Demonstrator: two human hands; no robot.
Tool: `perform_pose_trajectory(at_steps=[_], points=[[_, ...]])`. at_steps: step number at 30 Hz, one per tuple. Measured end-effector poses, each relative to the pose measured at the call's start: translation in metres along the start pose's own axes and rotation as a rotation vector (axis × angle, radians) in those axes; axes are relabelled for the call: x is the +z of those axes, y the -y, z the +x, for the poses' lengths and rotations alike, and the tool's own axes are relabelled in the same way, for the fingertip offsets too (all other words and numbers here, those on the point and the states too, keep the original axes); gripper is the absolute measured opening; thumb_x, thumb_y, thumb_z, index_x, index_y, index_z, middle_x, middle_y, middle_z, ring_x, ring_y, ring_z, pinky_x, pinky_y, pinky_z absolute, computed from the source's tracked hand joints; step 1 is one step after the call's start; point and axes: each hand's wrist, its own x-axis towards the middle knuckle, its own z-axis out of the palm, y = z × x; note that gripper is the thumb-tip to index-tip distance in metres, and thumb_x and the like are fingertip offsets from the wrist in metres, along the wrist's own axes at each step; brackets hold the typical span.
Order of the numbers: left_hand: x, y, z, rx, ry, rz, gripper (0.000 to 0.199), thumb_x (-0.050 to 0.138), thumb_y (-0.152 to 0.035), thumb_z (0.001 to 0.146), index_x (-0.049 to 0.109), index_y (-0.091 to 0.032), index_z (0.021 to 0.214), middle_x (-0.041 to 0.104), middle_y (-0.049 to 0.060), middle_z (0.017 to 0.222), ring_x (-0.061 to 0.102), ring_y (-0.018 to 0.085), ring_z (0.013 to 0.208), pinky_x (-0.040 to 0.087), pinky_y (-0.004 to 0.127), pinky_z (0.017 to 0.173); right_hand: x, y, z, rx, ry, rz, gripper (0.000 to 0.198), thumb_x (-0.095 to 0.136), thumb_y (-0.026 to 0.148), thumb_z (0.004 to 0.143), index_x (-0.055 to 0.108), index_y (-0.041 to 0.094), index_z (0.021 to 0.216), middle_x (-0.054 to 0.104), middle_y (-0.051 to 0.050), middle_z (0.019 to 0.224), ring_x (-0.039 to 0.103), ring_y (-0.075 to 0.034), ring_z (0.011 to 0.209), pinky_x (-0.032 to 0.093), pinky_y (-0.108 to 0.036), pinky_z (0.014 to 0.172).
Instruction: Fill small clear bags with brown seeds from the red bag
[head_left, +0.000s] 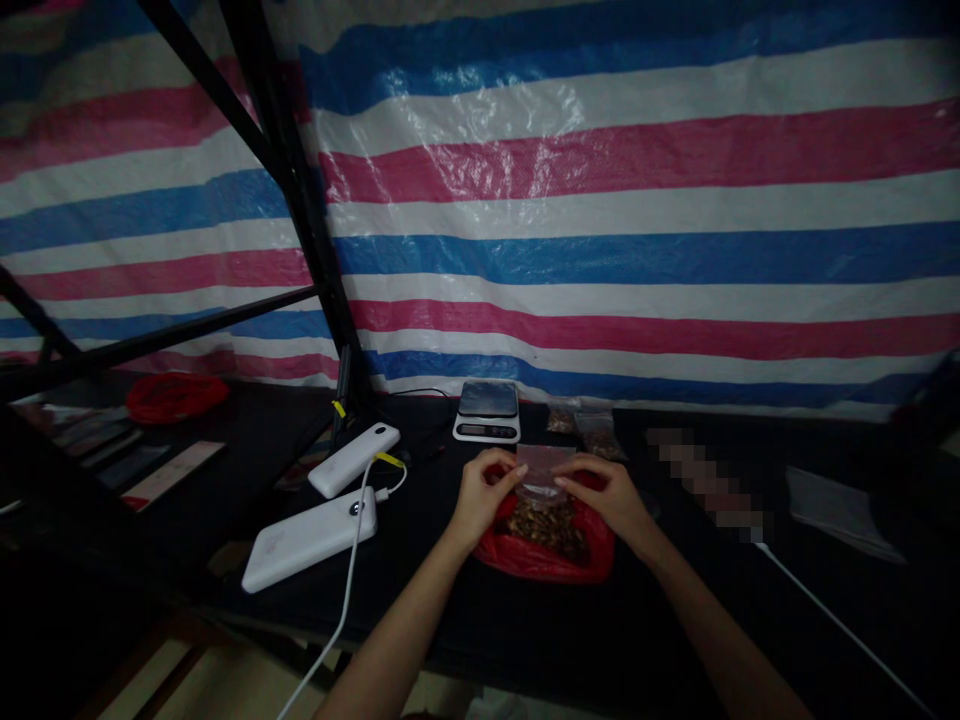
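Observation:
Both of my hands hold one small clear plastic bag (545, 466) over a red plastic bag (551, 560) that is filled with brown nuts or seeds (547, 528). My left hand (484, 495) pinches the small bag's left edge, and my right hand (611, 495) pinches its right edge. The small bag hangs upright between my fingers, just above the brown pile. A digital kitchen scale (487, 411) stands right behind my hands.
Two small filled clear bags (589, 425) lie right of the scale. Two white power banks (352, 458) (307, 540) with a white cable (341, 600) lie at the left. A red item (176, 395) sits far left. A striped tarp (600, 200) hangs behind the black table (487, 620).

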Motion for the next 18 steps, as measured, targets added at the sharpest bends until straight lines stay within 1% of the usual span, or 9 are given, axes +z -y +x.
perform_pose_trajectory(at_steps=[2,4,7,10,13,15,17,18], points=[[-0.002,0.000,0.001,0.023,-0.017,-0.018,0.021,0.059,-0.035,0.073,0.061,-0.014,0.068,0.062,0.004,0.077,0.056,0.015,0.076,0.043,0.023,0.071,0.001,-0.001,0.000,-0.001,-0.015,-0.034,0.017,0.062,0.034,0.069,0.068,0.021,0.076,0.067,-0.005,0.080,0.061,-0.020,0.078,0.047,-0.033,0.074],[-0.003,-0.001,0.002,0.040,-0.034,-0.022,0.020,0.059,-0.033,0.073,0.062,-0.014,0.068,0.062,0.005,0.078,0.056,0.016,0.078,0.043,0.024,0.073,0.001,-0.003,0.001,-0.001,-0.060,-0.069,0.016,0.061,0.033,0.069,0.068,0.020,0.075,0.067,-0.005,0.079,0.061,-0.020,0.076,0.047,-0.033,0.073],[-0.002,0.000,0.001,0.047,-0.038,0.009,0.020,0.058,-0.033,0.074,0.063,-0.014,0.071,0.062,0.004,0.075,0.056,0.014,0.073,0.043,0.023,0.068,0.000,-0.008,0.001,-0.002,-0.115,-0.101,0.015,0.061,0.034,0.069,0.067,0.020,0.070,0.067,-0.005,0.076,0.061,-0.020,0.073,0.047,-0.032,0.071],[0.000,0.003,-0.001,0.059,-0.001,0.087,0.021,0.062,-0.035,0.071,0.064,-0.015,0.078,0.062,0.002,0.073,0.055,0.013,0.067,0.043,0.022,0.062,-0.002,-0.011,0.001,0.008,-0.157,-0.104,0.017,0.061,0.036,0.068,0.067,0.019,0.070,0.067,-0.005,0.075,0.061,-0.021,0.073,0.048,-0.033,0.072],[-0.001,0.006,-0.003,0.066,0.022,0.181,0.019,0.063,-0.035,0.069,0.066,-0.016,0.074,0.063,0.003,0.070,0.055,0.013,0.066,0.042,0.023,0.064,-0.002,-0.013,0.000,0.038,-0.191,-0.102,0.020,0.062,0.038,0.067,0.067,0.019,0.070,0.068,-0.006,0.075,0.062,-0.022,0.072,0.048,-0.035,0.073],[-0.004,0.007,-0.003,0.062,0.001,0.218,0.019,0.062,-0.035,0.070,0.067,-0.017,0.070,0.064,0.003,0.069,0.055,0.014,0.067,0.042,0.024,0.064,-0.002,-0.014,0.000,0.043,-0.162,-0.096,0.024,0.062,0.039,0.066,0.067,0.019,0.078,0.068,-0.006,0.081,0.062,-0.023,0.076,0.048,-0.036,0.075],[-0.006,0.006,-0.003,0.068,-0.026,0.230,0.018,0.062,-0.034,0.071,0.067,-0.017,0.070,0.064,0.003,0.068,0.055,0.014,0.067,0.042,0.024,0.063,0.000,-0.015,-0.001,0.024,-0.088,-0.108,0.028,0.063,0.037,0.067,0.067,0.019,0.087,0.068,-0.006,0.088,0.061,-0.023,0.081,0.047,-0.036,0.077],[-0.006,0.005,-0.002,0.076,-0.039,0.229,0.017,0.062,-0.034,0.071,0.067,-0.017,0.070,0.063,0.003,0.067,0.055,0.014,0.067,0.042,0.024,0.063,0.000,-0.015,-0.001,0.013,-0.051,-0.127,0.027,0.062,0.037,0.067,0.067,0.020,0.089,0.067,-0.006,0.089,0.061,-0.022,0.082,0.047,-0.036,0.077]])
